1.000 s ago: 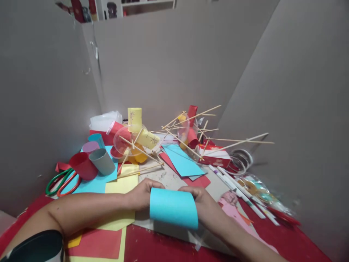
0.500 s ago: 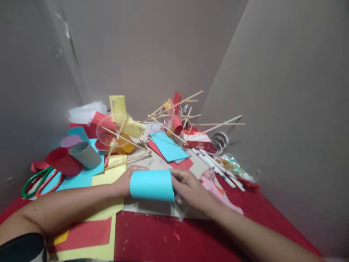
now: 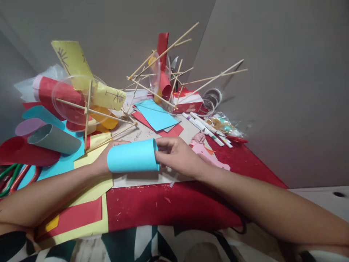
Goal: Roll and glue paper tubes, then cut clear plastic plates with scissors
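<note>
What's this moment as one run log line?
left hand: at left end of blue paper roll, grip hidden | right hand: holding right end | roll: over grey board

Left hand (image 3: 103, 160) partly hidden behind blue tube (image 3: 132, 156); scissors (image 3: 19, 178) cut at left edge.

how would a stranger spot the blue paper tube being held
On the red tabletop, find the pale board. Over it, between the left grip and right grip, is the blue tube. Unlike the other blue roll on the left, it is held sideways.
</note>
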A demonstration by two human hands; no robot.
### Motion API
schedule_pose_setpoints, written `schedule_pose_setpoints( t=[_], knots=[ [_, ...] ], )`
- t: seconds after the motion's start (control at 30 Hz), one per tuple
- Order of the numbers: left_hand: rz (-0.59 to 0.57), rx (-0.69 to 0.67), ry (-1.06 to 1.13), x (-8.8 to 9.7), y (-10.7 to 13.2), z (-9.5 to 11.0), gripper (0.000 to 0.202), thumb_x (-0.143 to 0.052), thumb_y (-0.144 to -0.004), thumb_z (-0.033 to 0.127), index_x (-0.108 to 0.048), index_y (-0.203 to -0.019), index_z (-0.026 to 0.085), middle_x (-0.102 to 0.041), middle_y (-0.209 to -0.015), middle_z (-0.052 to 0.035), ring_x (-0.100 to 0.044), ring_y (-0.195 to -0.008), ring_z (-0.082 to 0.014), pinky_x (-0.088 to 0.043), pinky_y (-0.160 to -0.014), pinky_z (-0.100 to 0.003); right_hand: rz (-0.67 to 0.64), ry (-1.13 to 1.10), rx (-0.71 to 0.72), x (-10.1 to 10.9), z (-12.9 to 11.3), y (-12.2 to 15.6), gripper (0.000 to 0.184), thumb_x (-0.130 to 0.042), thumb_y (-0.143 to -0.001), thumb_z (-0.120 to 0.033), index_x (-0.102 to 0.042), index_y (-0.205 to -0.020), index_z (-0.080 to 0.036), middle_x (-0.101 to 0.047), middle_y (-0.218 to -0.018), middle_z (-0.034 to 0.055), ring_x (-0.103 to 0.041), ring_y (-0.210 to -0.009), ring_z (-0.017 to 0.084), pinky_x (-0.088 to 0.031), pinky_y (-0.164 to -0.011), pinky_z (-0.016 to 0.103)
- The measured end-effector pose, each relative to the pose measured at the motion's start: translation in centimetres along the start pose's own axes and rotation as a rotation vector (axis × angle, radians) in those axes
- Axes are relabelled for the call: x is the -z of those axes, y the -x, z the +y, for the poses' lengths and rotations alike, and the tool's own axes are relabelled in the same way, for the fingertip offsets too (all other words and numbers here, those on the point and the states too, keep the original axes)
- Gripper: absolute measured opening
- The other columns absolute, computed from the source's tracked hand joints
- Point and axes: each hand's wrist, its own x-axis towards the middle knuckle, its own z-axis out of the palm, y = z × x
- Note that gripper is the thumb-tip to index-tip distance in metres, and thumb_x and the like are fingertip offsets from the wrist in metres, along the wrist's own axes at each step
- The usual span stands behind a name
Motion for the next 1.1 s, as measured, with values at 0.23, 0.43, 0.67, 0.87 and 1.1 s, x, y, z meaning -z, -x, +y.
schedule_pose_setpoints(
  t=[0.23,0.43,0.67,0.87,1.1],
  knots=[
    [-0.054,-0.04,-0.071,-1.0,1.8,1.1,0.023,-0.087,-0.059,0.026,-0.069,-0.065,0.012,-0.062,-0.057,0.0002,-0.055,-0.054,-0.0112,-0.044,-0.052,-0.021,0.073,-0.043,0.02,0.2,0.1,-0.1,0.028,-0.081,-0.066,-0.033,-0.06,-0.057,-0.016,-0.053,-0.054,-0.0064,-0.043,-0.051,0.005,-0.036,-0.049,0.018],
    [-0.092,-0.167,-0.092,-2.6,2.5,3.0,0.025,-0.079,-0.058,0.025,-0.058,-0.049,0.014,-0.05,-0.045,0.0036,-0.04,-0.046,-0.007,-0.04,-0.046,-0.02,0.082,-0.043,0.033,0.1,-0.2,-0.1,0.005,-0.073,-0.059,-0.02,-0.07,-0.062,-0.017,-0.062,-0.059,-0.005,-0.054,-0.06,0.009,-0.046,-0.06,0.021],
    [-0.101,-0.174,-0.121,-3.0,3.4,2.9,0.037,-0.082,-0.067,0.041,-0.061,-0.054,0.014,-0.052,-0.051,0.001,-0.044,-0.05,-0.0087,-0.037,-0.047,-0.019,0.03,0.008,-0.092,0.2,-0.5,0.5,0.007,-0.07,-0.06,-0.025,-0.071,-0.06,-0.018,-0.059,-0.054,-0.0032,-0.052,-0.051,0.011,-0.041,-0.051,0.023],
    [-0.084,-0.228,-0.132,-2.4,3.3,1.9,0.042,-0.082,-0.074,0.049,-0.066,-0.058,0.014,-0.055,-0.056,-0.0003,-0.046,-0.053,-0.0106,-0.041,-0.052,-0.022,0.108,0.106,-0.018,0.7,0.0,-0.1,0.007,-0.076,-0.057,-0.025,-0.072,-0.059,-0.02,-0.067,-0.063,-0.0011,-0.059,-0.061,0.013,-0.048,-0.059,0.025],
    [-0.112,-0.257,-0.157,-2.3,3.9,1.4,0.042,-0.069,-0.086,0.049,-0.066,-0.062,0.014,-0.053,-0.059,-0.0007,-0.047,-0.057,-0.0126,-0.04,-0.052,-0.023,0.109,0.011,-0.15,0.3,-0.5,0.3,0.023,-0.091,-0.043,-0.025,-0.076,-0.06,-0.022,-0.066,-0.058,-0.0019,-0.055,-0.052,0.012,-0.045,-0.05,0.023]
  ],
)
